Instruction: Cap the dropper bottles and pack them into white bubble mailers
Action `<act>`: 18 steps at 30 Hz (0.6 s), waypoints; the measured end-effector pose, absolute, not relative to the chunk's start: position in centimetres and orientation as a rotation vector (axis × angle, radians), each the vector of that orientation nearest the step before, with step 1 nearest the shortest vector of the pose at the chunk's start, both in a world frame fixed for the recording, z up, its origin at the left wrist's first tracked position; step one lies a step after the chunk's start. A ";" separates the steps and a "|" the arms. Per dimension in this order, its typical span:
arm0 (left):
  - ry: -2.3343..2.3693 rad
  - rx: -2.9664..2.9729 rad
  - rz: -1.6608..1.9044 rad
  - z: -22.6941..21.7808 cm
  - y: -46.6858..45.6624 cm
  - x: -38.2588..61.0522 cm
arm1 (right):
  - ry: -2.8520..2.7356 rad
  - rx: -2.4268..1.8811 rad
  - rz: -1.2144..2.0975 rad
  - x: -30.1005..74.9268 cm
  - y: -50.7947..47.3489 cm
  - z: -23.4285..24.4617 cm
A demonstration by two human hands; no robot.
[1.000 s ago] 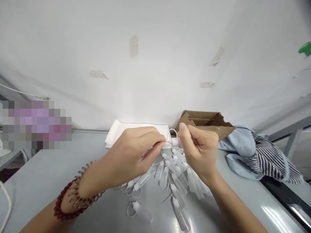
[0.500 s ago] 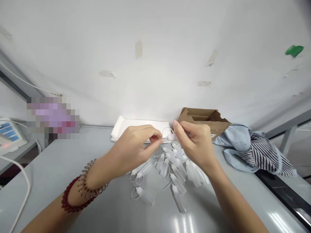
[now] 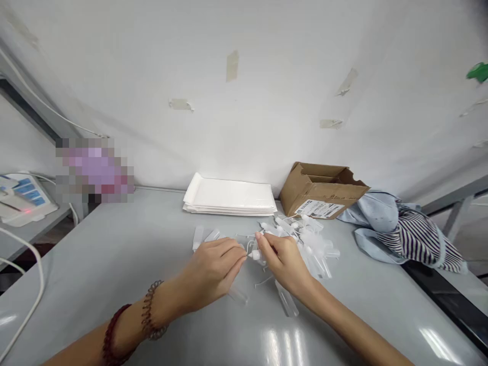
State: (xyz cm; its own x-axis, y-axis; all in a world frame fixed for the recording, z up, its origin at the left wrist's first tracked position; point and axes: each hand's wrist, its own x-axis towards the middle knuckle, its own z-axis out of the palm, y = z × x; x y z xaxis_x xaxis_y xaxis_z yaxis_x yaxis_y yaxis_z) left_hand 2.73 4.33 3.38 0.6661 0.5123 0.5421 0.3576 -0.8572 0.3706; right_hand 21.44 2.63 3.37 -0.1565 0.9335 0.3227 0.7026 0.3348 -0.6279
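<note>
My right hand [image 3: 285, 258] is closed around a small translucent squeeze bottle with a white top [image 3: 255, 254], its thin tip pointing left. Most of that bottle is hidden by the fingers. Right at the tip, my left hand [image 3: 215, 272] is pinched shut; whatever lies between its fingertips is hidden. A thin white strap loops up near the bottle's top. Around and beyond both hands lie several similar squeeze bottles [image 3: 318, 262], some with looped straps, loose on the grey table [image 3: 152, 239].
A stack of white padded envelopes [image 3: 232, 193] lies against the wall. Beside it stands an open cardboard box [image 3: 316, 195] with a label. To the right are a light blue and striped cloth [image 3: 407, 234] and a black strip. A white device [image 3: 26, 198] and cables sit at left.
Both hands have come lower and nearer the table, still together at the bottle's tip. The camera view has shifted, showing more of the envelopes and the box.
</note>
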 end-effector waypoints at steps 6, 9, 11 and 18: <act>0.816 2.515 1.085 0.5 3.7 0.9 | -2.049 -1.449 0.307 23.1 2.2 2.7; 0.890 2.495 1.101 -0.1 3.9 -0.5 | -2.000 -1.505 0.099 24.9 2.2 1.6; 0.923 2.507 1.074 -0.4 4.2 -1.1 | -1.978 -1.535 -0.021 26.0 2.2 0.7; 0.954 2.595 0.925 -0.1 4.7 -1.5 | -2.161 -1.515 -0.141 26.6 2.4 -0.5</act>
